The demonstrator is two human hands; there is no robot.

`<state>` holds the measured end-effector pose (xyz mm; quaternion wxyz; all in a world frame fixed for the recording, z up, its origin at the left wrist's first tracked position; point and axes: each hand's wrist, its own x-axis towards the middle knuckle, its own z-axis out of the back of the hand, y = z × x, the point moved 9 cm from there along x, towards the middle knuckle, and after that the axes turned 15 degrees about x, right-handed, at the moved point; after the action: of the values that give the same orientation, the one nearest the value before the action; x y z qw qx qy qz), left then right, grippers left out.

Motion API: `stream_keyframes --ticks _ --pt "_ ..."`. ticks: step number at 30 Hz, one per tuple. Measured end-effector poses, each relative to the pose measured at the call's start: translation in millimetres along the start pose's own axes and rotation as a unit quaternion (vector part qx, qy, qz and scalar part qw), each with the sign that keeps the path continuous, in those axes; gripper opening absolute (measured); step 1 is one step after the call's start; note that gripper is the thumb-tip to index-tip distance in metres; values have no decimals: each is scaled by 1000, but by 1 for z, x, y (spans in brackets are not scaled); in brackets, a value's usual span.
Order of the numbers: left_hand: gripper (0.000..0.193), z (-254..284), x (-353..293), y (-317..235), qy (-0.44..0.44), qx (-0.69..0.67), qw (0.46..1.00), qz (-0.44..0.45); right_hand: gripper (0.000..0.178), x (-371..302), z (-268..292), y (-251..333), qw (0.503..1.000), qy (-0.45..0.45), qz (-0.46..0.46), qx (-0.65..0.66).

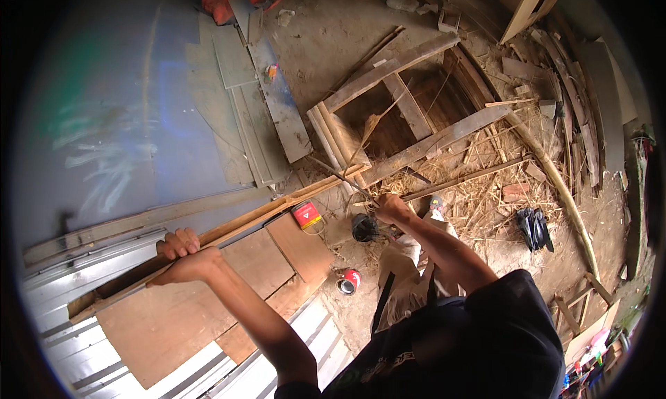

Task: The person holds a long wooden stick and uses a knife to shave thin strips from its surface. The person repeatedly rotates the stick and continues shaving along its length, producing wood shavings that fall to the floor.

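Note:
A long wooden beam (250, 226) runs from the lower left to the middle, its far end by an old wooden frame (444, 137). My left hand (189, 257) is closed around the beam near its left end, fingers over the top edge. Near the far end, my right hand (393, 210) is closed on a long, narrow, dark tool (338, 175) that crosses the beam's end; its exact kind cannot be made out. A thin curled strip of wood (372, 127) rises beside that end. Wood shavings (399, 188) lie around my right hand.
Plywood sheets (184, 309) rest on corrugated metal (83, 354) at lower left. A red-yellow box (306, 214), a red can (349, 282) and a dark container (364, 227) stand near my legs. A black plastic bag (534, 229) and a long pole (555, 180) lie right.

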<state>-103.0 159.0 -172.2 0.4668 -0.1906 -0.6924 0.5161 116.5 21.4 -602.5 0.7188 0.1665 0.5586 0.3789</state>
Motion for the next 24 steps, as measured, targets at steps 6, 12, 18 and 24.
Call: stream_keyframes --ticks 6,12,18,24 --pt "72 -19 -66 129 -58 -58 983 163 28 5 -29 28 975 28 179 132" --pt "65 -23 -6 57 21 6 998 66 33 -11 -4 -16 987 11 68 148" --pt "49 -43 -1 -22 32 1 998 50 38 -44 7 0 968 -20 117 220" --pt "45 -53 -19 -35 15 21 998 60 34 -68 29 -9 957 -46 137 250"
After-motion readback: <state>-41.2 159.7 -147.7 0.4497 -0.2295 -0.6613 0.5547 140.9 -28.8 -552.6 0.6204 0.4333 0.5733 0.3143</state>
